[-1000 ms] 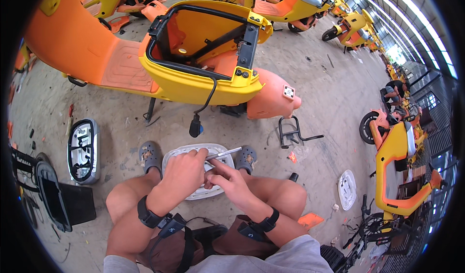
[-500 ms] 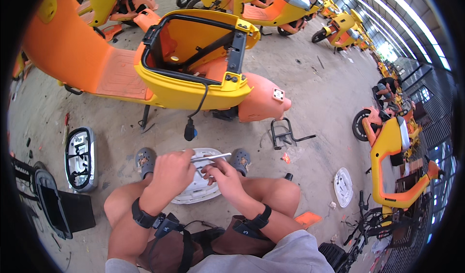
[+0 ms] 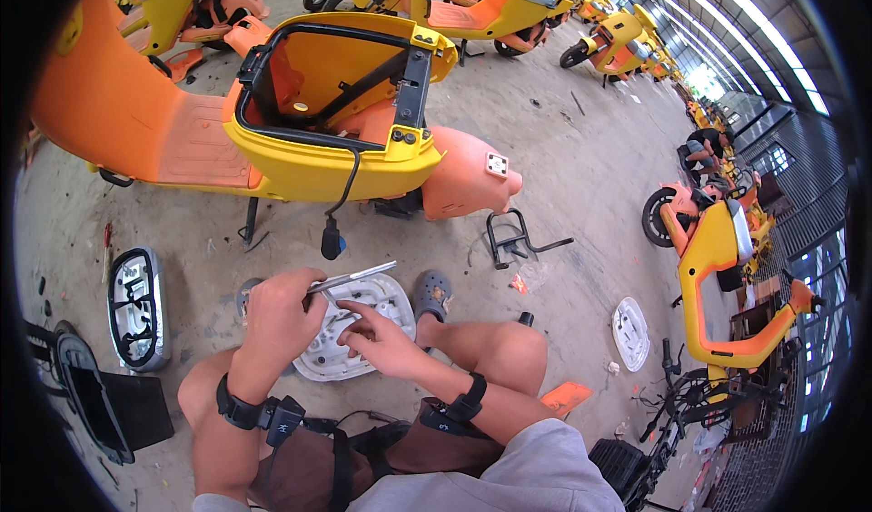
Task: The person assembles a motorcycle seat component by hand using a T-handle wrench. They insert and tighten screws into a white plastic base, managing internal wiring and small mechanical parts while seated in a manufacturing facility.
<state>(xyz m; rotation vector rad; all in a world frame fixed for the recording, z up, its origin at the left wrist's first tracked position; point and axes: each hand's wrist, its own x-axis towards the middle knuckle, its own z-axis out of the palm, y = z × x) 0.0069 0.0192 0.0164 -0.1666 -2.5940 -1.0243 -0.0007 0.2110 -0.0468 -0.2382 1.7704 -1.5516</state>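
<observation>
My left hand (image 3: 283, 317) is closed around a silver metal bar tool (image 3: 368, 272). Its long bar points up to the right, and a shorter piece slants down beside my fingers. My right hand (image 3: 380, 338) has its fingers apart and partly bent, the index fingertip close to that short piece; whether they touch I cannot tell. Below both hands a white ribbed plastic panel (image 3: 393, 301), rounded in outline, lies on the ground between my feet. My left hand and forearm hide part of its left side.
A yellow and orange scooter (image 3: 336, 180) with an uncovered seat compartment stands ahead, a black cable hanging from it. A black metal bracket (image 3: 513, 247) lies to its right. Left are a seat (image 3: 156, 330) turned underside up and a black bin (image 3: 136, 417). Another white panel (image 3: 630, 333) lies right.
My left hand has moved left and slightly down in the picture with the bar tool, which tilts more now. My right hand has shifted left, its fingers more spread. The whole view has shifted a little.
</observation>
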